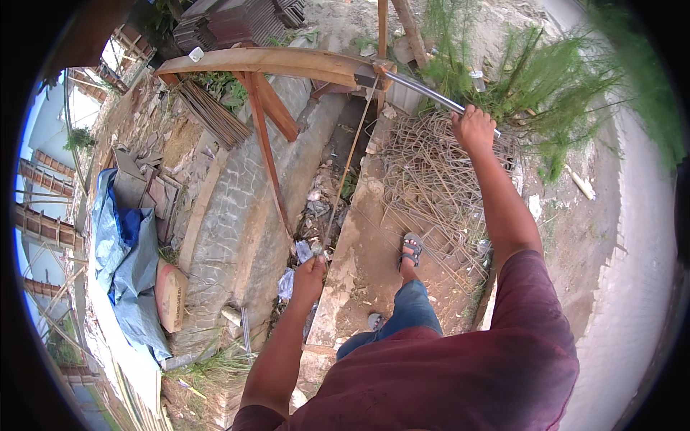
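My right hand (474,131) is wrapped round the outer end of a shiny metal pipe (430,93). That pipe slants up and left to the end of a long wooden beam (287,63), which rests on wooden legs (264,154). My left hand (310,279), lower and nearer to me, is closed on one end of a thin steel rod (348,164). From there the rod rises across a ditch to the beam's end, where it meets a dark metal fitting (365,76). How rod, fitting and pipe join is too small to tell.
Beside my feet lies a tangled heap of bent steel rods (424,169). A rubbish-strewn ditch (316,208) runs between the stone wall (237,208) and the ledge (359,237). Leafy branches (553,93) hang right; a blue tarp (133,251) and sack (171,296) lie left.
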A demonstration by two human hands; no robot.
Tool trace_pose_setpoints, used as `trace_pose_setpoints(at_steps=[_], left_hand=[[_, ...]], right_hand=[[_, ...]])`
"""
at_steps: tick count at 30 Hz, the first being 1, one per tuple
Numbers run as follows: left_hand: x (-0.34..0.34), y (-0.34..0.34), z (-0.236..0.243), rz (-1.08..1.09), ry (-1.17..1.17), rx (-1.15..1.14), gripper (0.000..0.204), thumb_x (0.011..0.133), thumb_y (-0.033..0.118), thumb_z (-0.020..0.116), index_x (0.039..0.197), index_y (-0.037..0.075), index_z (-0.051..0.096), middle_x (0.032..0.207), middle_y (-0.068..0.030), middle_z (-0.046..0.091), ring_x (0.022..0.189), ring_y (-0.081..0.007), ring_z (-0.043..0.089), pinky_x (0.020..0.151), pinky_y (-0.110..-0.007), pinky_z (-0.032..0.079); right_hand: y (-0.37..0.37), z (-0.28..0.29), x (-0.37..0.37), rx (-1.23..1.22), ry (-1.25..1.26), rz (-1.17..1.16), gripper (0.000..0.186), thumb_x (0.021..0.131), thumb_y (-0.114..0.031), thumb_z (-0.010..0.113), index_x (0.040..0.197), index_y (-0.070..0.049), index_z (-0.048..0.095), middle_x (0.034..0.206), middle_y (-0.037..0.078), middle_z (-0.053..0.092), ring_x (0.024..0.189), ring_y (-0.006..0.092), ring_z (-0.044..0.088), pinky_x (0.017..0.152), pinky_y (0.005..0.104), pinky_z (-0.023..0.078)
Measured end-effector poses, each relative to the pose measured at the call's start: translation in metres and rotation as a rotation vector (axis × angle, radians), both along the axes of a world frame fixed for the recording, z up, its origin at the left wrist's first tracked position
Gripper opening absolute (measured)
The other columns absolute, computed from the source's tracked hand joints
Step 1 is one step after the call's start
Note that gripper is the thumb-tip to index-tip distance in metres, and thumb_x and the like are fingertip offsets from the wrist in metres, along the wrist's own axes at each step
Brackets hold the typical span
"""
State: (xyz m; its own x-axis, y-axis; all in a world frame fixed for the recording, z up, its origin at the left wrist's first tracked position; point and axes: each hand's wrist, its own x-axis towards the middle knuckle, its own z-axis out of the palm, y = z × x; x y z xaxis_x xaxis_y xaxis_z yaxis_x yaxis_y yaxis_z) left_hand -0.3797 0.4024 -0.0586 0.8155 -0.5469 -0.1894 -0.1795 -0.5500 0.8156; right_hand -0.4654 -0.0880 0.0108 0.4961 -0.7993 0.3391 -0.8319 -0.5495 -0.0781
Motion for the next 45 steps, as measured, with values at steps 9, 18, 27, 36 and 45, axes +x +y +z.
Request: trace_pose_setpoints(at_steps=[9,18,27,36,45], left_hand=[[0.088,0.019,0.03,-0.054,-0.257,0.301,0.033,0.089,0.032,0.056,0.078,0.001,0.059,0.066,-0.0235,0.056,0.062,-0.0401,0.057,0.057,-0.044,0.042],[0.078,0.016,0.052,0.076,-0.234,0.405,0.029,0.09,0.028,0.058,0.078,0.002,0.06,0.057,-0.0153,0.054,0.05,-0.0267,0.051,0.052,-0.039,0.04],[0.115,0.016,0.063,0.064,-0.121,0.519,0.029,0.09,0.029,0.058,0.08,0.002,0.062,0.064,-0.0159,0.058,0.059,-0.0258,0.056,0.059,-0.038,0.044],[0.314,0.029,0.067,-0.133,-0.278,0.483,0.027,0.092,0.024,0.057,0.08,0.0,0.06,0.06,-0.0144,0.053,0.052,-0.0248,0.047,0.054,-0.037,0.041],[0.242,-0.102,0.05,-0.187,0.782,0.043,0.022,0.093,0.026,0.056,0.091,0.005,0.06,0.062,0.0021,0.049,0.05,-0.0078,0.041,0.047,-0.023,0.034]], right_hand=[[-0.05,0.036,-0.016,0.239,0.056,0.143,0.047,0.092,-0.048,0.043,0.095,-0.002,0.054,0.083,0.02,0.064,0.084,0.0386,0.062,0.073,0.0508,0.047],[-0.038,0.013,-0.016,0.552,0.005,0.314,0.045,0.091,-0.044,0.052,0.089,0.001,0.055,0.065,0.02,0.06,0.062,0.0363,0.06,0.058,0.0449,0.048],[-0.062,0.028,-0.035,1.804,-0.341,0.038,0.048,0.091,-0.052,0.051,0.073,-0.008,0.053,0.049,0.001,0.041,0.035,0.0094,0.035,0.034,0.025,0.03],[0.087,0.01,0.007,1.821,-0.712,-0.124,0.048,0.093,-0.051,0.048,0.074,-0.007,0.049,0.05,0.001,0.041,0.034,0.0106,0.035,0.032,0.0261,0.027],[0.016,0.015,-0.006,1.272,-0.346,0.03,0.042,0.087,-0.044,0.056,0.08,-0.003,0.057,0.059,0.009,0.055,0.051,0.0227,0.054,0.049,0.0331,0.044]])
